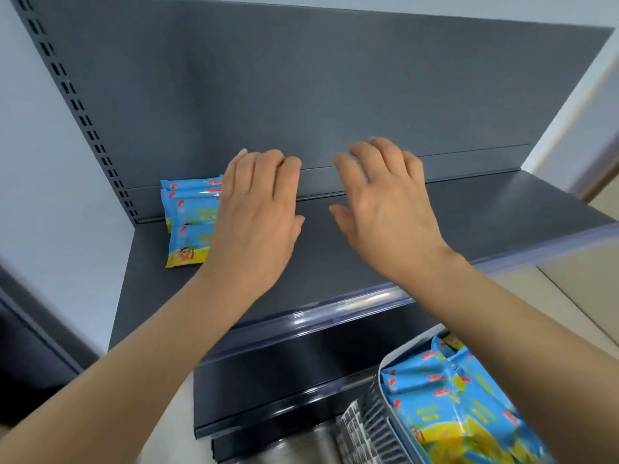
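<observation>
Blue and yellow snack packets [191, 216] lie in an overlapping row at the back left of a dark grey shop shelf [485, 216]. My left hand [258, 212] hovers palm down just right of them, fingers relaxed, covering their right edge and holding nothing. A little to the right, above the bare shelf, my right hand [385, 209] is spread palm down with its fingers apart and nothing in it. More of the same packets [459, 406] fill a light grey basket [382, 406] at the lower right.
The shelf has a clear plastic price strip [335, 309] along its front edge and a grey back panel [301, 95] behind. A slotted upright [83, 122] runs up the left side. A lower shelf [284, 396] sits beneath.
</observation>
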Tool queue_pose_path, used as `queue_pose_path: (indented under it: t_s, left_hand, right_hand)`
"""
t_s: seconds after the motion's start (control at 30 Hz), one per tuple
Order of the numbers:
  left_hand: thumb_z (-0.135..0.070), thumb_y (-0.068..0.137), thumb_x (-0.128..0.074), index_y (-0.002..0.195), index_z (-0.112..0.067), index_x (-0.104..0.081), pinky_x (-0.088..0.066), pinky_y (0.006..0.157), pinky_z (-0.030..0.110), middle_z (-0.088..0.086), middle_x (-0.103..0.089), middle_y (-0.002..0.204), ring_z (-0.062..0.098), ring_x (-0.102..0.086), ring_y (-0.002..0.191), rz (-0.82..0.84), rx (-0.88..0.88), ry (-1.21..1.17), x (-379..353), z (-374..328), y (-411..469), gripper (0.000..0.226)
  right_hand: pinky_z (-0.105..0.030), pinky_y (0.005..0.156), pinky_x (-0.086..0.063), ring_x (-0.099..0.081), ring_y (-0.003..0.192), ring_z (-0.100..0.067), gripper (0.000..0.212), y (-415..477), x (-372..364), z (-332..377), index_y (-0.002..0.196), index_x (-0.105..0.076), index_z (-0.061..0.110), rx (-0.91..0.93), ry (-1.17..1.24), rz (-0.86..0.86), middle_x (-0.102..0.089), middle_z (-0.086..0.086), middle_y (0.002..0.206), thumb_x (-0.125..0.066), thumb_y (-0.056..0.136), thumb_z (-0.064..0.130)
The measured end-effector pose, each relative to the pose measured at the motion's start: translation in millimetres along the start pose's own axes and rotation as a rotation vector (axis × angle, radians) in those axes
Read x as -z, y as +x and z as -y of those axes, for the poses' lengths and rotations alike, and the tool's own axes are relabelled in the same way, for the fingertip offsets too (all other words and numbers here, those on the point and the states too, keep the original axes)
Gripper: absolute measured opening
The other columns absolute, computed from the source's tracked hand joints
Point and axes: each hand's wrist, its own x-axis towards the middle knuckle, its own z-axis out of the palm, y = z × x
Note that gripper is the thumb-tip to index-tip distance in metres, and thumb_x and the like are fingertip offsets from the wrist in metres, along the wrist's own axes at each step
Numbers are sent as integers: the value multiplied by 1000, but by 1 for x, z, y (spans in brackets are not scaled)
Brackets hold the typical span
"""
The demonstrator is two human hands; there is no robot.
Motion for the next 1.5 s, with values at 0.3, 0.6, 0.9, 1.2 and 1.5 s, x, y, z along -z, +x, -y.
queue_pose_path:
  t_s: [0.3, 0.6, 0.9, 1.2, 1.5]
  left_hand:
    - [-20, 62, -80, 117, -1, -50, -19, 109, 41, 17, -52, 113, 35, -45, 104, 80, -68, -75, -13, -145, -15, 66]
    - [-31, 83, -64, 130, -13, -44, -23, 104, 29, 4, -45, 126, 22, -40, 118, 702, 22, -354, -97, -261, -95, 54]
    - [-21, 84, -60, 124, -10, -49, -35, 96, 30, 7, -51, 119, 22, -45, 111, 931, 198, -328, -139, -266, -155, 43]
    - [-25, 86, -59, 128, -10, -45, -39, 97, 36, 8, -49, 126, 24, -47, 114, 1081, 215, -211, -173, -275, -170, 47]
    - [-17, 83, -62, 121, -9, -48, -40, 94, 35, 11, -51, 121, 26, -49, 111, 1142, 244, -145, -199, -284, -180, 41]
  right_hand:
    - [-46, 88, -42, -55, 109, -40, 52, -101, 12, -111, 110, -61, 0, -59, 29, 160, -61, -20, 112, -78, 66, 24]
    - [-40, 100, -33, -41, 124, -28, 44, -219, -41, -191, 129, -46, 13, 30, 153, 716, -49, -8, 131, -54, 90, 33]
    - [-42, 100, -40, -42, 122, -31, 45, -278, -111, -196, 135, -43, 14, 84, 355, 1013, -48, -11, 132, -51, 92, 25]
    - [-37, 105, -35, -37, 132, -34, 51, -281, -167, -183, 149, -24, 17, -32, 576, 1185, -37, -15, 147, -38, 100, 20]
    - [-31, 65, -40, -49, 70, -23, 24, -285, -193, -173, 102, -56, 5, -437, 805, 1104, -55, -9, 81, -58, 90, 25]
